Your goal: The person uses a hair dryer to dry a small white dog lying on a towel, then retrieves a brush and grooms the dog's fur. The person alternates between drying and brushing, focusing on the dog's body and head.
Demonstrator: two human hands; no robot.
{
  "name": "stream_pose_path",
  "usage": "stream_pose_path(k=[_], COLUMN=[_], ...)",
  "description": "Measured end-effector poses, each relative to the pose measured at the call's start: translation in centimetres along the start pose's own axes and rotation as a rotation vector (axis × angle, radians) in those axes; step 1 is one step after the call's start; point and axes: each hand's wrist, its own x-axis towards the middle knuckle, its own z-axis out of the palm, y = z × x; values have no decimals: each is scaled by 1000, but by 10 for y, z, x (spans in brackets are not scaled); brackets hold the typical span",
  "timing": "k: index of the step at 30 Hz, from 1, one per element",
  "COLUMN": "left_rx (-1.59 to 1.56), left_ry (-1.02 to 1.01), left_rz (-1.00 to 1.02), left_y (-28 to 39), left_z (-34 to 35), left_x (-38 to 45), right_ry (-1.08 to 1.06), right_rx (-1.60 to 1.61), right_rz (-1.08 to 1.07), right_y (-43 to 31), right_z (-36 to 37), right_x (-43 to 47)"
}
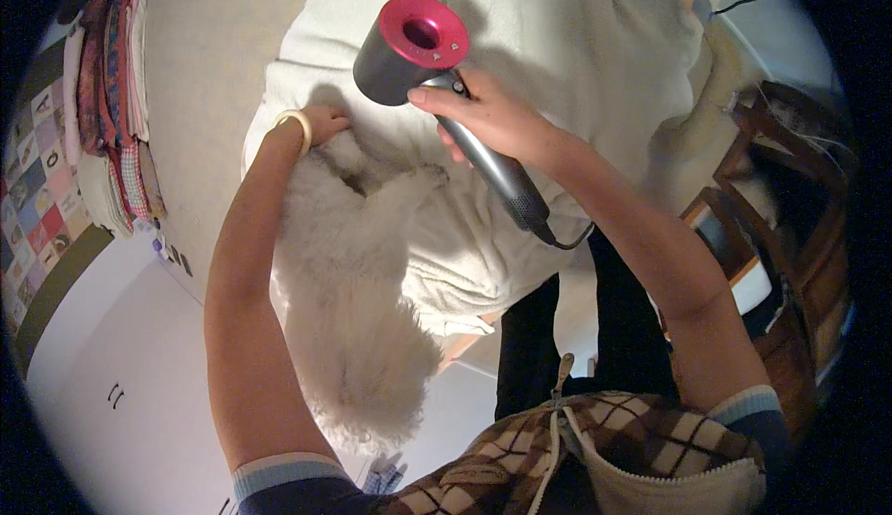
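Observation:
My right hand [498,117] grips the handle of a grey hair dryer [394,55] with a pink ring-shaped end. The dryer is held above a white towel [557,34], and its cord trails from the handle's base. A curly white-furred dog [341,264] lies partly on the towel, beside my left forearm. My left hand [326,124], with a pale bangle [304,131] at the wrist, is curled around the end of one of its legs. Which paw this is cannot be seen. The dog's face is not visible.
Folded cloths [111,90] are stacked at the left, near a patchwork-patterned fabric [42,194]. White cabinet fronts [125,375] stand at lower left. A brown wooden piece of furniture [739,159] is at the right. Below me is a brown checked garment [613,424] with an open zipper.

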Motion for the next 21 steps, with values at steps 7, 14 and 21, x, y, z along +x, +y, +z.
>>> stream_pose_path(k=[7,14,21], left_rx=[-85,-149,-366], left_ry=[139,248,480], left_rz=[137,137,231], left_y=[1,12,35], left_z=[-8,12,22], left_x=[-44,-79,-141], right_ry=[-25,-113,-137], right_rx=[23,28,-96], right_rz=[53,98,42], right_y=[9,13,1], right_z=[-18,2,9], right_x=[3,24,14])
